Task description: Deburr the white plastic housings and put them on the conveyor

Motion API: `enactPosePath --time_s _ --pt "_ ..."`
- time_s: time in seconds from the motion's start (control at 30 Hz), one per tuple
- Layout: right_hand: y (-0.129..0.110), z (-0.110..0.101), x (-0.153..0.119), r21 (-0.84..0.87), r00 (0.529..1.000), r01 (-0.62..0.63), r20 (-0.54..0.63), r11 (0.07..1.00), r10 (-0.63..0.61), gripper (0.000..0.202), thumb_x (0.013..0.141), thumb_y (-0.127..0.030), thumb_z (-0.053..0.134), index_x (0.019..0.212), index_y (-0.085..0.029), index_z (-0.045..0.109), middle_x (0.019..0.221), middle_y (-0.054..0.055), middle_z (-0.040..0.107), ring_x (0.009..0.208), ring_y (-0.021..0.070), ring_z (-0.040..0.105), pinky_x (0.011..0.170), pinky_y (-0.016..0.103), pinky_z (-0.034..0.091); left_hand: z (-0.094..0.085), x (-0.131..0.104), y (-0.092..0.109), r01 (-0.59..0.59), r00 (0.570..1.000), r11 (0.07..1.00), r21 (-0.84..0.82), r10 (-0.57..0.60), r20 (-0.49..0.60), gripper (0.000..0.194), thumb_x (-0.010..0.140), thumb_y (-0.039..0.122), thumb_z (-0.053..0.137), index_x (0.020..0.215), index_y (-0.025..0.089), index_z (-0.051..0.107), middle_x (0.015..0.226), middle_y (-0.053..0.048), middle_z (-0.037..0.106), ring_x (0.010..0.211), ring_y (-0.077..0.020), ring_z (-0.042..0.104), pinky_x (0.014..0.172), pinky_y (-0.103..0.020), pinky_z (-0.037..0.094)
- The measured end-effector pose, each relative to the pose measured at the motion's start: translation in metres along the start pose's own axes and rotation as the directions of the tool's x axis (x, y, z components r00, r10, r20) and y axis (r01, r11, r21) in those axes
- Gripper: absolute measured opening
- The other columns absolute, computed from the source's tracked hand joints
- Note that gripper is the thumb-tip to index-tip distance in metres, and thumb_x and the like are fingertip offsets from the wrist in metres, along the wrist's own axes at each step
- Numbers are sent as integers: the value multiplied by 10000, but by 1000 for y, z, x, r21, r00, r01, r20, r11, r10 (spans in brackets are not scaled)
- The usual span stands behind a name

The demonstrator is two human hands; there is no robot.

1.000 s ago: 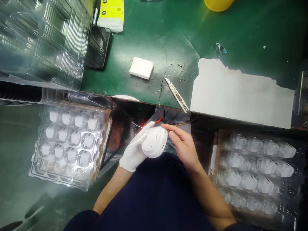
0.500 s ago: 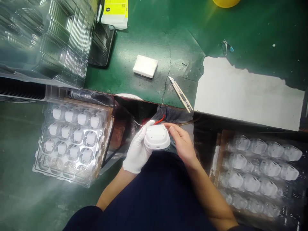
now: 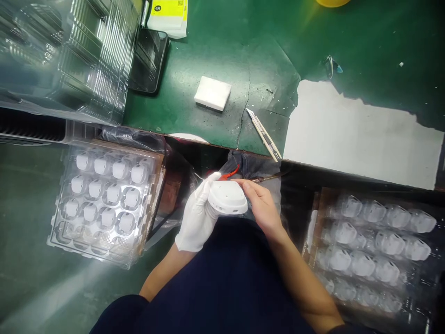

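A white plastic housing (image 3: 228, 198), rounded, with small holes on top and a small slot in its near edge, is held just in front of my body. My left hand (image 3: 198, 211), in a white glove, is closed around its left side. At the housing's right rear edge, the thumb and fingers of my bare right hand (image 3: 261, 204) are closed together against it. Some right fingertips are hidden behind the housing. Behind it, something red (image 3: 231, 173) and curved shows near my lap.
A utility knife (image 3: 264, 135) and a white block (image 3: 212, 93) lie on the green table (image 3: 194, 55), with white sheet (image 3: 354, 130) at right. Clear trays of white parts stand left (image 3: 104, 204) and right (image 3: 375, 250). Stacked clear trays (image 3: 69, 55) and a black phone-like object (image 3: 149, 62) occupy the upper left.
The housing has tilted and turned slightly in my hands, so the slot in its near edge now shows. Both hands keep nearly the same place; the view has shifted a little.
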State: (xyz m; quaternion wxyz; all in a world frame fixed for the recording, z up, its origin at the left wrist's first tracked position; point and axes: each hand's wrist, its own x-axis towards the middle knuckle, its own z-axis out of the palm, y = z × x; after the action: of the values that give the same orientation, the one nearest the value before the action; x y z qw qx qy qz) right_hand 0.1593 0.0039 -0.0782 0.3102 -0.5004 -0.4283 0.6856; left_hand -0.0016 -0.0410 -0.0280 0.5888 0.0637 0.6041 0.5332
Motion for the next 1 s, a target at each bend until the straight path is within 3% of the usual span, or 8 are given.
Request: enactPosePath --time_s 0.1,0.2,0.33,0.43,0.5,0.63,0.8,1.0 --pt "-1 1 0 -14 1000 -18 5 1000 18 545 985 -721 673 1110 -236 886 1111 78 854 1049 282 782 988 395 612 3 -2 6 39 999 999 -24 -39 -7 261 964 319 783 1195 215 847 1218 -55 831 1188 -250 760 1000 -304 608" --pt "0 0 1 -7 998 -61 27 998 61 600 971 -767 656 1103 -231 890 1124 88 854 1075 296 782 1034 425 598 1 -1 3 -5 1000 1000 8 5 -9 265 956 336 795 1188 220 851 1205 -47 832 1184 -243 760 1006 -295 602" --pt "6 -4 2 41 986 -133 111 990 127 632 956 -783 662 1147 -222 880 1193 104 843 1154 325 766 1119 474 558 -11 2 -8 -20 998 999 -32 22 60 438 944 467 806 1302 216 810 1275 -85 818 1140 -270 777 1002 -345 611" --pt "11 -6 2 68 978 -167 138 984 157 553 903 -717 779 1153 -233 875 1240 103 833 1240 348 739 1169 494 532 -19 3 -12 30 981 998 -59 -18 193 590 926 479 824 1452 233 718 1269 -104 816 1123 -296 779 967 -380 621" --pt "13 -6 1 111 976 -176 150 978 159 497 878 -640 847 1198 -260 859 1305 92 814 1297 344 717 1190 492 524 -22 3 -12 1 967 999 -41 10 254 713 884 410 878 1541 277 636 1341 -85 792 1206 -289 751 1012 -365 602" --pt "12 -4 0 238 984 -138 145 961 105 558 841 -456 935 1356 -312 775 1456 76 743 1379 315 677 1207 484 528 -26 0 -9 -4 960 1000 -10 7 280 972 812 317 937 1662 319 467 1397 -90 767 1208 -278 748 1007 -361 602" --pt "6 -6 -2 201 998 4 62 980 -17 652 760 -338 998 1362 -282 755 1386 105 773 1270 304 734 1128 459 594 -29 -5 -8 -80 966 994 75 59 252 602 820 283 930 1390 250 739 1446 -122 744 1319 -327 709 1075 -391 589" --pt "3 -6 -5 141 992 93 75 986 -104 627 772 -331 989 1351 -271 754 1328 101 793 1247 305 741 1142 477 592 -34 -4 -12 -145 958 983 114 110 265 458 823 269 926 1264 248 804 1338 -106 800 1255 -329 744 1081 -425 589"
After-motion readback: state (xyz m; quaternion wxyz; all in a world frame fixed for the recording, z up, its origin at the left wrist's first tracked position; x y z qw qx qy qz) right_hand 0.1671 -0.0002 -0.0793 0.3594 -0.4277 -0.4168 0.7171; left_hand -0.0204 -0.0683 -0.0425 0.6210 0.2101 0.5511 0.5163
